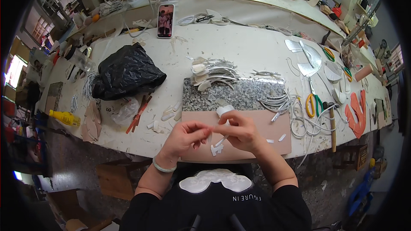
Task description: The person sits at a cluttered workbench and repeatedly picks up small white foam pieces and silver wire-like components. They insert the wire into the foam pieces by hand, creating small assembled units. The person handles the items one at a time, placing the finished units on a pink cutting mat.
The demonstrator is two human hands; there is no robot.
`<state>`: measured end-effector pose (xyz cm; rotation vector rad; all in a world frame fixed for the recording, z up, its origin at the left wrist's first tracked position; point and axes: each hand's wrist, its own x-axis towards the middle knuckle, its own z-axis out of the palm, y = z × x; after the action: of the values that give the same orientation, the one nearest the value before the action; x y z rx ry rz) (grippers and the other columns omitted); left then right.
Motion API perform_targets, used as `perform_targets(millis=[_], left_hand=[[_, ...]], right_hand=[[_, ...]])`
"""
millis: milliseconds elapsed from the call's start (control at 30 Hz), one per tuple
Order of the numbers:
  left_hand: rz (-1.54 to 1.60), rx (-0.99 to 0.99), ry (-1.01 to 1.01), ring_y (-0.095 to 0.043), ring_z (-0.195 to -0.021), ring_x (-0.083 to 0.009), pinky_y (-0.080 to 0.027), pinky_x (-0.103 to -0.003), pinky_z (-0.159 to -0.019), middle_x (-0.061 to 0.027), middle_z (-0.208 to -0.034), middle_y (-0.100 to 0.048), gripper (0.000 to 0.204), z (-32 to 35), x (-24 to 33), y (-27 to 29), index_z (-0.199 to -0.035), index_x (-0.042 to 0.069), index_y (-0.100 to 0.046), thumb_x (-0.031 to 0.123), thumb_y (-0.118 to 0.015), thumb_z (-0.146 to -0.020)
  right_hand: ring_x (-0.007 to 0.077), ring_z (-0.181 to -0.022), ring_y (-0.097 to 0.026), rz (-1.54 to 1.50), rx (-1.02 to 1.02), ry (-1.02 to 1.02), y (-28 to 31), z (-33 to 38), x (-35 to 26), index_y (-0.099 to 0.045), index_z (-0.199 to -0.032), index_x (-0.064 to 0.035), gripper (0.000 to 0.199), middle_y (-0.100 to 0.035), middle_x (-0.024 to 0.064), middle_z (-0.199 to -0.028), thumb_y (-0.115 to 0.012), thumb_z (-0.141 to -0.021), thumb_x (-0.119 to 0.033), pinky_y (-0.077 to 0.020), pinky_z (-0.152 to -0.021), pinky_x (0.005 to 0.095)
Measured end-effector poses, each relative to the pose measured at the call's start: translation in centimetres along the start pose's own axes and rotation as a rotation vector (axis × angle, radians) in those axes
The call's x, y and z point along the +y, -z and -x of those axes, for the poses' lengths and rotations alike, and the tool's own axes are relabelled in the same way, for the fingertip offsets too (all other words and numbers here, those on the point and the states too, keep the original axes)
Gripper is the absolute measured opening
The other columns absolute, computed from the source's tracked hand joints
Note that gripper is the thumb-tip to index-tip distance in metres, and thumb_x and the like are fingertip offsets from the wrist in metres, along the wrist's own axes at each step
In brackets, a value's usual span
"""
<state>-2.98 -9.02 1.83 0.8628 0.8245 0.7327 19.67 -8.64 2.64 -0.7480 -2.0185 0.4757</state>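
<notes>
Few containers showed on the long white table (239,49). A black plastic bag (126,72) lay crumpled at the left, its contents hidden, and a yellow bottle (64,117) lay on its side at the near left edge; what it held could not be told.

Both hands met over a tan board (257,139) at the near edge. The left hand (185,137), a pale bangle (164,167) on its wrist, pinched one end of a thin white strip (221,140) between thumb and fingertips. The right hand (240,131) was closed around the strip's other part, with a small roll of white tape (224,110) just beyond its knuckles. Small white offcuts (215,149) lay on the board under the hands.

Beyond the board sat a speckled granite slab (233,94), with a heap of white shoe pieces (209,73) at its far edge. Yellow-handled scissors (310,102) and a hammer (332,124) lay to the right, near the table's front edge. Bare table surface remained between the bag and the slab, and further back towards a phone (165,20).
</notes>
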Motion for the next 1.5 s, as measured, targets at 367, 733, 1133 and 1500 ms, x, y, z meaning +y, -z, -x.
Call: perform_targets(millis=[367, 733, 1133, 1500], left_hand=[[0.096, 0.182, -0.193, -0.070, -0.084, -0.0215, -0.059, -0.031, -0.078, -0.0172, -0.094, -0.069, 0.020, -0.3, -0.5, -1.9, -0.107, -0.008, -0.063, 0.006, -0.058, -0.094], [-0.218, 0.229, -0.339, -0.069, -0.085, -0.0182, -0.058, -0.029, -0.079, -0.0145, -0.095, -0.069, 0.019, -0.1, -2.0, -2.3, -0.108, -0.009, -0.063, 0.002, -0.057, -0.094], [-0.183, 0.208, -0.209, -0.069, -0.085, -0.0192, -0.058, -0.029, -0.078, -0.0148, -0.093, -0.070, 0.018, -0.2, -1.8, -2.2, -0.106, -0.009, -0.064, 0.002, -0.057, -0.094], [-0.180, 0.201, -0.260, -0.067, -0.084, -0.0129, -0.056, -0.025, -0.074, -0.0112, -0.095, -0.069, 0.015, 0.1, -1.6, -2.4, -0.103, -0.006, -0.065, 0.000, -0.062, -0.090]], right_hand=[[0.0193, -0.066, -0.066, 0.245, -0.022, -0.032, -1.0, -0.3, -0.8, -0.067, -0.110, -0.0077, 0.041, -0.065, 0.0048, -0.095, -0.072, -0.070, -0.001, -0.0521, -0.052, 0.0302], [0.0226, -0.070, -0.066, 0.272, -0.092, -0.087, -1.8, 0.1, -0.7, -0.063, -0.108, -0.0048, 0.041, -0.065, 0.0044, -0.088, -0.072, -0.070, -0.013, -0.0509, -0.056, 0.0343], [0.0238, -0.073, -0.067, 0.286, -0.305, -0.099, -0.7, 0.1, -1.2, -0.062, -0.107, -0.0001, 0.040, -0.066, 0.0076, -0.087, -0.070, -0.071, -0.013, -0.0522, -0.057, 0.0348], [0.0197, -0.063, -0.068, -0.186, 0.030, -0.495, -0.8, 0.1, -1.8, -0.071, -0.092, -0.0003, 0.013, -0.069, 0.0124, -0.074, -0.068, -0.083, -0.009, -0.0519, -0.056, 0.0282]])
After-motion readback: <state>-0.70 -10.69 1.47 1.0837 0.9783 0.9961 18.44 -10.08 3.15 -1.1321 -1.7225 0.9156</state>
